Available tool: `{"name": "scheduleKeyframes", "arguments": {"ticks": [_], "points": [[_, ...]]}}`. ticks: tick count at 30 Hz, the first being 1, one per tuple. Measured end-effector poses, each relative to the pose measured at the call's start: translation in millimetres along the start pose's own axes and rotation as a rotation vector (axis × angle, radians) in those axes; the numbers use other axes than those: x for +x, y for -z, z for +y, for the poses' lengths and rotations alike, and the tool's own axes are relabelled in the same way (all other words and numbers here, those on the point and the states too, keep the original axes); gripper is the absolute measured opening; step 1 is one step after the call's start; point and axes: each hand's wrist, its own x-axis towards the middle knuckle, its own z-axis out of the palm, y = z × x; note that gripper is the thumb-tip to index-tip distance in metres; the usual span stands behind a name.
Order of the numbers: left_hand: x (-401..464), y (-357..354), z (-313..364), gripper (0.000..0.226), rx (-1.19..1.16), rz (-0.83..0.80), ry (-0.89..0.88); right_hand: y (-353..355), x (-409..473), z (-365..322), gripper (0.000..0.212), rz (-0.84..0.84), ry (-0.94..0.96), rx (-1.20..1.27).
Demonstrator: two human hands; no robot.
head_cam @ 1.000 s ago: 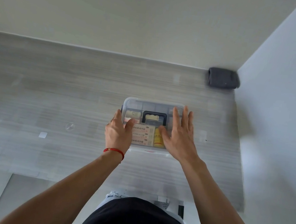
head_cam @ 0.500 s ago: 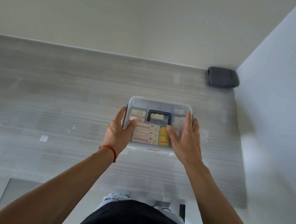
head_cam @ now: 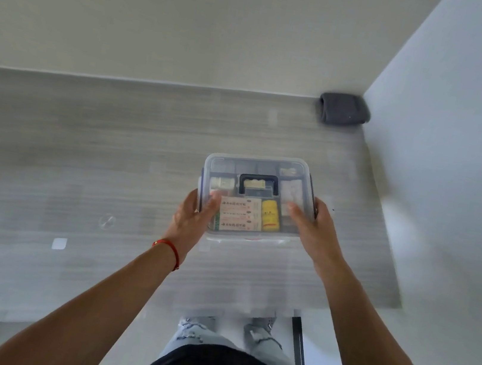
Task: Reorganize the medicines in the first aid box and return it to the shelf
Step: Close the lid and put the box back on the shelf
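While both our hands clamp the first aid box (head_cam: 255,195) by its two short sides, it sits over the grey worktop (head_cam: 83,143), right of centre. Whether it rests on the surface or is just lifted, we cannot tell. Left hand (head_cam: 191,220): thumb over the near-left lid corner, fingers hidden down the side. Right hand (head_cam: 314,227): thumb on the lid, fingers wrapped at the right clip. Lid is on; dark handle (head_cam: 259,184) folded flat. Through the clear lid we see cartons (head_cam: 238,214) and a yellow bottle (head_cam: 269,218) in the near compartments.

Dark folded cloth (head_cam: 343,108) lies in the far right corner, well apart. Red cord (head_cam: 172,248) on our left wrist.

Risks, as we judge them: we grip the sides, not the handle, so smooth plastic could slip. If a clip is not fully latched, the lid could pop off. Tilting would jumble the sorted medicines. The wall at right is near; a swing could knock it.
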Motion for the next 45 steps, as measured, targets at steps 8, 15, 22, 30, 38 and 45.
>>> {"name": "scheduleKeyframes", "arguments": {"ticks": [8, 15, 22, 30, 38, 45], "points": [[-4, -10, -6, 0.042, -0.097, 0.030, 0.035, 0, -8, 3, 0.054, -0.033, 0.032, 0.091], [-12, -20, 9, 0.021, -0.394, 0.078, 0.205, -1, -12, 5, 0.044, -0.030, 0.016, 0.185], [-50, -16, 28, 0.021, -0.328, 0.110, 0.158, 17, -37, 13, 0.051, -0.088, 0.067, 0.279], [-95, -16, 98, 0.035, -0.210, 0.002, -0.135, 71, -89, -43, 0.073, 0.022, 0.138, 0.356], [-131, -15, 207, 0.090, -0.131, -0.196, -0.495, 159, -155, -125, 0.028, 0.120, 0.387, 0.487], [-176, -23, 307, 0.080, 0.074, -0.349, -0.865, 220, -224, -195, 0.034, 0.144, 0.601, 0.424]]}}
